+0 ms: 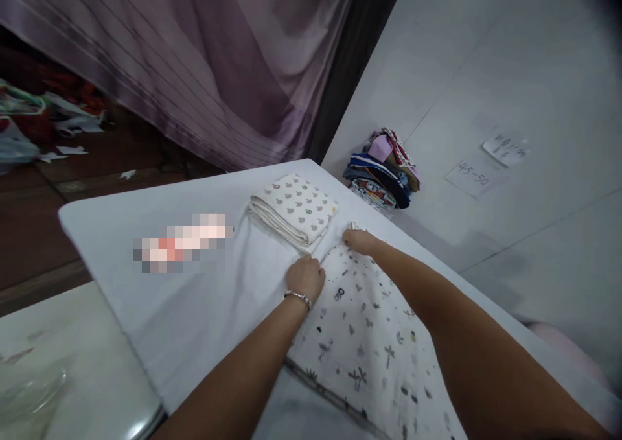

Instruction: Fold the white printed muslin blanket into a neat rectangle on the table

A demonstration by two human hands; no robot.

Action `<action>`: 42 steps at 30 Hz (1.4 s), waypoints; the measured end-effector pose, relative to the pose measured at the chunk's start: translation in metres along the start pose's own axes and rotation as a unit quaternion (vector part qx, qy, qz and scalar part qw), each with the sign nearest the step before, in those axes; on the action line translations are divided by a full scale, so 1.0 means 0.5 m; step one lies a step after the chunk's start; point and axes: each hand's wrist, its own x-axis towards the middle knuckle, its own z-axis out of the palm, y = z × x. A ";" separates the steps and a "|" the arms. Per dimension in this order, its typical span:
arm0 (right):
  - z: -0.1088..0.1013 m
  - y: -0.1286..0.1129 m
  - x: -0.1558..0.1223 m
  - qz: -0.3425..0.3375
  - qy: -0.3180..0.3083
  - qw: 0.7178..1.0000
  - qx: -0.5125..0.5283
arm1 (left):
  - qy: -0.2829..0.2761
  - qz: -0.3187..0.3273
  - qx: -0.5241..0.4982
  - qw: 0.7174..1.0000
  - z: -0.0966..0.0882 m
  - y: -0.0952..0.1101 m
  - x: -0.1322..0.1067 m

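A white cloth printed with small palm trees and animals (pixel 372 336) lies spread on the white table, its near part running out at the bottom. At its far left corner, my left hand (pixel 306 278) is closed on the edge, a bracelet round the wrist. My right hand (pixel 358 240) pinches the far right corner, a bit of fabric poking up past the fingers. Just beyond both hands sits a folded white cloth with a grey and green print (pixel 296 210), stacked in several layers and touched by neither hand.
The white table (pixel 194 310) meets a pale wall on the right. A pile of folded clothes (pixel 381 168) stands against that wall past the table's far edge. A mauve curtain (pixel 233 57) hangs behind. A blurred-out patch (pixel 182 242) covers something on the left; another pale surface (pixel 58 362) adjoins.
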 end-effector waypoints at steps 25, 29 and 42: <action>0.000 -0.038 0.000 0.103 0.067 0.992 -0.026 | -0.005 -0.012 -0.002 1.000 -0.017 0.018 -0.007; 0.016 -0.052 0.014 0.124 0.067 0.990 -0.001 | -0.023 -0.008 0.004 1.000 -0.013 0.016 -0.005; 0.047 -0.023 0.030 0.065 0.156 0.972 0.165 | -0.032 0.130 0.005 0.991 -0.005 0.029 -0.015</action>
